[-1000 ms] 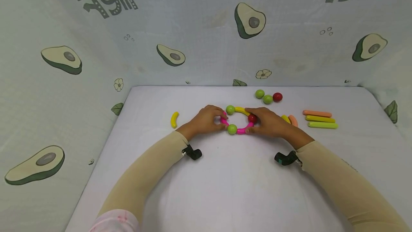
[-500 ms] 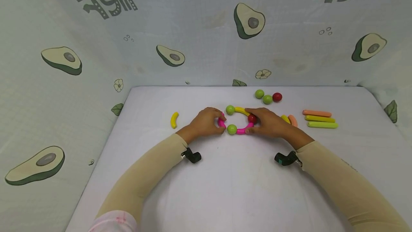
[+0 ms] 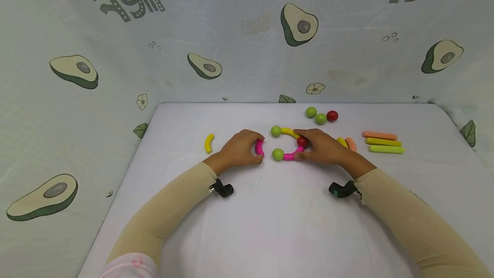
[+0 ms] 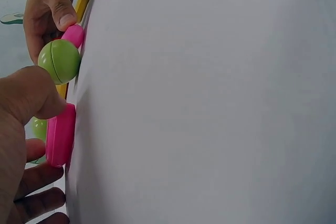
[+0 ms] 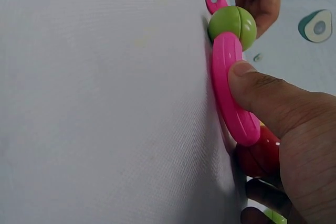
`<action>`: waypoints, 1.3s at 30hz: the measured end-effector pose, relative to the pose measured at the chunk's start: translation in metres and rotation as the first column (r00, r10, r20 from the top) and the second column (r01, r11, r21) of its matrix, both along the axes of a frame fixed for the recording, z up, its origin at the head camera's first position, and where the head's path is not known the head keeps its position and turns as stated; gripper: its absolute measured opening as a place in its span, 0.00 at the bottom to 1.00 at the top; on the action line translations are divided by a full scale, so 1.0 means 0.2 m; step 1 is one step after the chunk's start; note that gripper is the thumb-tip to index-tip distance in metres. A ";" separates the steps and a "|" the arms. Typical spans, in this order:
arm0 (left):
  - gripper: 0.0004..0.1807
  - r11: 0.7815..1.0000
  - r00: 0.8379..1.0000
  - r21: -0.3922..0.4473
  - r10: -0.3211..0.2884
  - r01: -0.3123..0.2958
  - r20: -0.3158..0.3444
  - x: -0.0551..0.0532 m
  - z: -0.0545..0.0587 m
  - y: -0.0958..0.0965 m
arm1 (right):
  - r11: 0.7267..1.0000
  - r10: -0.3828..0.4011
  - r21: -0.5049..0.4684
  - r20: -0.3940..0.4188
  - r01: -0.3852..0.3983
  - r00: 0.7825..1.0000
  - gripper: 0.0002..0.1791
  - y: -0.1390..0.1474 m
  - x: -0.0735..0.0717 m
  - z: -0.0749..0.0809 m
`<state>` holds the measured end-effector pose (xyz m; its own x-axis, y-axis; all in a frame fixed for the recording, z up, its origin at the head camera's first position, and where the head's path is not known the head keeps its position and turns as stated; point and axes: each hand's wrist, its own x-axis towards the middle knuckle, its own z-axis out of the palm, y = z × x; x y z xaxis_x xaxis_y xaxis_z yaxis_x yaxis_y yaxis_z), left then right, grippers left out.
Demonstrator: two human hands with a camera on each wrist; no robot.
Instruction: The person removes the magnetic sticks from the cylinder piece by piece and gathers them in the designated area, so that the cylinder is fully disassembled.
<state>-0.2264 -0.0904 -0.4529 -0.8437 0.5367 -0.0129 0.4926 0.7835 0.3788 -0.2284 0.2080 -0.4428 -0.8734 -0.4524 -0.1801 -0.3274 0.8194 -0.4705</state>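
Here, just left of the middle of the frame, my left hand (image 3: 239,149) pinches a pink curved piece (image 3: 259,148) between fingertips and thumb, well within the grasp and on my hand's right side. A small gap separates it from a toy arc (image 3: 303,142) in the centre, which lies between my two hands and opens toward the piece I hold. My right hand (image 3: 323,147) grips the arc's right side, with my thumb on a second pink piece (image 5: 224,82), my forefinger at the end of a yellow curve (image 3: 288,132), and a red ball (image 5: 257,153) between them. Green balls cap the arc's two ends, an upper one (image 3: 275,131) and a lower one (image 3: 278,154). Toward the left of the frame, apart from my left hand, lies a lone yellow piece (image 3: 209,143); right of centre, straight sticks (image 3: 384,142) lie beyond my right wrist.
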 end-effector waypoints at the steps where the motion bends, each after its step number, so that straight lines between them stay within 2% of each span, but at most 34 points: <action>1: 0.31 1.000 1.000 -0.012 -0.001 0.001 -0.011 0.00 0.00 -0.01 | 1.000 0.000 0.000 0.000 0.000 1.000 0.50 0.00 0.00 0.00; 8: 0.30 0.999 0.997 -0.044 -0.025 0.022 -0.069 0.01 0.00 -0.07 | 1.000 -0.002 -0.005 0.002 0.002 1.000 0.49 0.00 0.00 -0.01; 15: 0.29 0.999 0.995 0.008 -0.048 0.048 -0.087 0.02 0.04 -0.14 | 1.000 -0.001 -0.012 -0.001 0.001 1.000 0.49 0.00 0.00 -0.01; 23: 0.30 0.997 0.996 0.075 -0.016 0.022 -0.090 0.00 0.05 -0.24 | 1.000 0.002 -0.014 -0.012 -0.003 1.000 0.49 0.00 0.02 0.00; 27: 0.29 0.994 0.997 0.113 0.003 0.007 -0.082 0.00 0.07 -0.29 | 1.000 0.004 -0.012 -0.016 -0.004 1.000 0.49 0.00 0.02 0.01; 39: 0.29 0.991 0.997 0.126 0.047 -0.039 -0.062 0.02 0.11 -0.41 | 1.000 -0.016 -0.007 0.006 0.016 1.000 0.50 0.00 0.01 0.01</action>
